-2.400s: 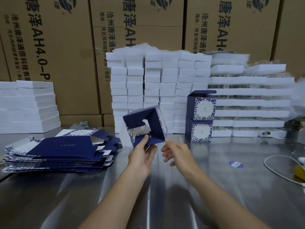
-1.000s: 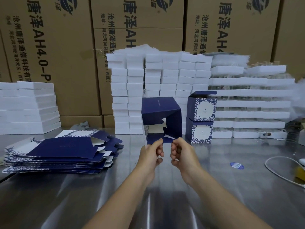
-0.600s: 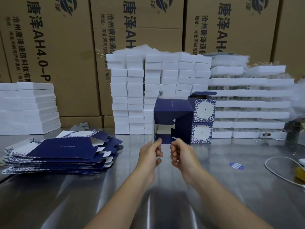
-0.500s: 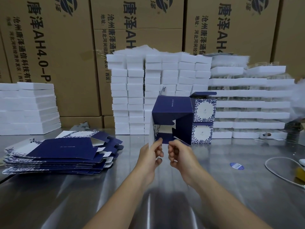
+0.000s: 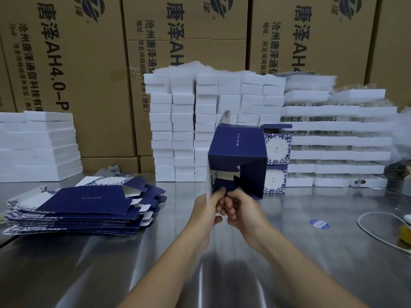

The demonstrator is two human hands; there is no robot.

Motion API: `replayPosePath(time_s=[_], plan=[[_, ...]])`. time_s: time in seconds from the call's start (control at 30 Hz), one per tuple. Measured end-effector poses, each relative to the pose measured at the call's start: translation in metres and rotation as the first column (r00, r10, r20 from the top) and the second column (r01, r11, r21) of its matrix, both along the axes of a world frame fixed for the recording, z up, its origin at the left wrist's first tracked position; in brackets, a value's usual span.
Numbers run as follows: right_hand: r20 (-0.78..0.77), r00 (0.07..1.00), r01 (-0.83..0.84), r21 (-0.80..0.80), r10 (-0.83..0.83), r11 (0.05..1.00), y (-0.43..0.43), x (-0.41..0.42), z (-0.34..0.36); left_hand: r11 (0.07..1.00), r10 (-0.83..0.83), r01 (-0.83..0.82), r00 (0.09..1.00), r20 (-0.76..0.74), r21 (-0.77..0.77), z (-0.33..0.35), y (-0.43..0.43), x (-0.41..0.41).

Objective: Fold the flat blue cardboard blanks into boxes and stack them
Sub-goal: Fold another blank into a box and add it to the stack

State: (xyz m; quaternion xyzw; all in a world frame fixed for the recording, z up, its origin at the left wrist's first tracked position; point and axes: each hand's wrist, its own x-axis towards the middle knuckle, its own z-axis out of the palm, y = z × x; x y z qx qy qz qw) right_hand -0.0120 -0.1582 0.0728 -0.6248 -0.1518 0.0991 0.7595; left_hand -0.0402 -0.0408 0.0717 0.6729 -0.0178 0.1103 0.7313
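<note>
A half-formed dark blue box [image 5: 238, 150] hangs in the air at the centre, its near end facing me with the flaps partly folded in. My left hand [image 5: 206, 207] pinches the lower left flap edge. My right hand [image 5: 241, 208] pinches the lower flap beside it, fingers curled. A pile of flat blue blanks [image 5: 80, 205] lies on the left of the steel table [image 5: 289, 252]. Two finished blue-and-white boxes [image 5: 278, 161] stand stacked one on the other behind the held box.
White foam blocks [image 5: 213, 121] are piled at the back, with more at the far left [image 5: 37, 145] and right [image 5: 338, 141]. Brown cartons [image 5: 73, 63] form the back wall. A white cable [image 5: 378, 232] and a blue round sticker [image 5: 319, 224] lie at right.
The box has turned from an open tilted sleeve to an upright cube and shifted slightly right. Both hands have closed together on its lower flaps.
</note>
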Motion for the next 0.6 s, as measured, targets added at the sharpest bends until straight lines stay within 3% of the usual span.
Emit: replayPosePath(time_s=[0.17,0.27,0.47,0.6], plan=[[0.024,1.0,-0.006,-0.026,0.007,1.0,-0.0014,-0.0047,0.0045,0.996,0.021,-0.025,0.999,-0.047,-0.09,0.0015,0.0011,0.0019],[0.02,0.994,0.107,0.018,-0.108,0.994,0.0033,-0.0041,0.0038,0.981,0.018,-0.03,0.998,-0.066,-0.191,0.0016,0.0033,0.0027],[-0.047,0.999,0.024,0.028,-0.023,0.999,0.0012,-0.0032,0.0054,0.984,0.124,-0.131,0.99,-0.062,-0.123,0.0017,0.0023,0.0065],[0.044,0.984,0.174,0.029,-0.175,0.984,0.0025,0.0019,0.0021,0.992,0.087,-0.093,0.994,-0.066,-0.091,-0.0005,0.004,0.0073]])
